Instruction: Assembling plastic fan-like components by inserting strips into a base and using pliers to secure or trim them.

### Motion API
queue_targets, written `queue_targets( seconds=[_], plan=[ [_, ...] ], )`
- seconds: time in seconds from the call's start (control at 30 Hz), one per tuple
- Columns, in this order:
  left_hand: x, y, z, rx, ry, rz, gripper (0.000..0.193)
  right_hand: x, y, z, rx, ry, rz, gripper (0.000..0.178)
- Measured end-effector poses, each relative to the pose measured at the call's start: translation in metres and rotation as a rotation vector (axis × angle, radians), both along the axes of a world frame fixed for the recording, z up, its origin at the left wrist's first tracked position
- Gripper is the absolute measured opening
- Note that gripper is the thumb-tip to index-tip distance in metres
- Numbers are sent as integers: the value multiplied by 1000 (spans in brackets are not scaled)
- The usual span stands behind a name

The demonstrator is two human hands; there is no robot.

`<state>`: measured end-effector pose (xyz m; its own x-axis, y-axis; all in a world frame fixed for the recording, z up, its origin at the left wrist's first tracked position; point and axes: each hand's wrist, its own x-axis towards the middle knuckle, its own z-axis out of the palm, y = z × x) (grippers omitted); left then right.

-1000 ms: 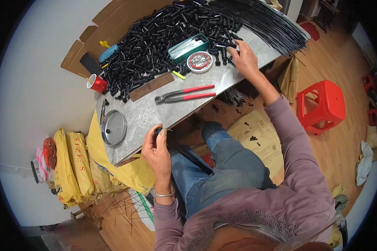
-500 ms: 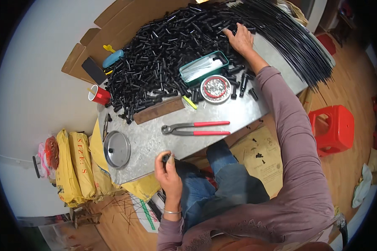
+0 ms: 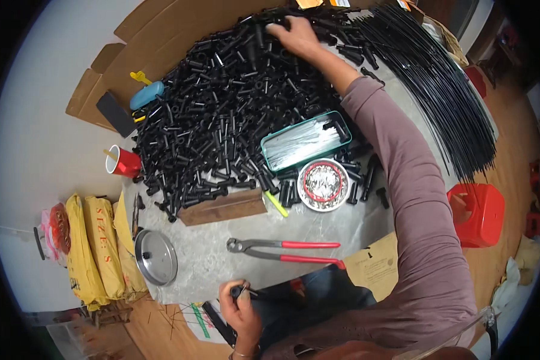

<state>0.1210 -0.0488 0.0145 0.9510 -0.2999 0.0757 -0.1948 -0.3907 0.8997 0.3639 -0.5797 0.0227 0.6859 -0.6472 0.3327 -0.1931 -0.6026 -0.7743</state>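
Note:
A short black tubular plastic part (image 3: pixel 237 291) is gripped in my left hand (image 3: pixel 241 315), low in front of the table's near edge. My right hand (image 3: pixel 299 37) reaches to the far side of a large heap of black tubular parts (image 3: pixel 222 102); its fingers are parted and slightly blurred, and I see nothing held in them. Pincers (image 3: pixel 282 249) with red handles lie on the grey table (image 3: pixel 204 264) beyond my left hand. A green tray (image 3: pixel 303 141) of thin whitish strips and a round dish (image 3: pixel 324 185) of small shiny pieces sit at the heap's near side.
A brown block (image 3: pixel 222 208) edges the heap beside a yellow-green stick (image 3: pixel 276 204). A round metal tin (image 3: pixel 156 258) and red cup (image 3: pixel 123 162) stand at left. Long black rods (image 3: pixel 432 90) lie at the far right, above a red stool (image 3: pixel 477 216). Cardboard (image 3: pixel 162 30) stands behind.
My right hand has moved left across the far part of the heap. My left hand keeps hold of the black part. The whole view has shifted, with the table appearing lower.

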Motion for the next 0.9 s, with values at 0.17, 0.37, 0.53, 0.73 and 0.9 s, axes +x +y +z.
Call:
queue_targets(
  seconds=[0.17,0.37,0.53,0.73,0.9],
  plan=[
    [2,7,-5,-5,2,6,13,10,54,30,-232,-255,342,56],
    [0,4,0,42,-16,-4,21,-16,-45,35,-333,67,-444,45],
    [0,-12,3,-47,31,14,24,-22,-141,-12,-77,192,-537,64],
    [-1,-4,4,28,-11,6,23,13,-49,9,-75,115,-112,86],
    [0,-3,4,-2,-3,-10,13,12,33,43,-125,106,130,74]
  ],
)
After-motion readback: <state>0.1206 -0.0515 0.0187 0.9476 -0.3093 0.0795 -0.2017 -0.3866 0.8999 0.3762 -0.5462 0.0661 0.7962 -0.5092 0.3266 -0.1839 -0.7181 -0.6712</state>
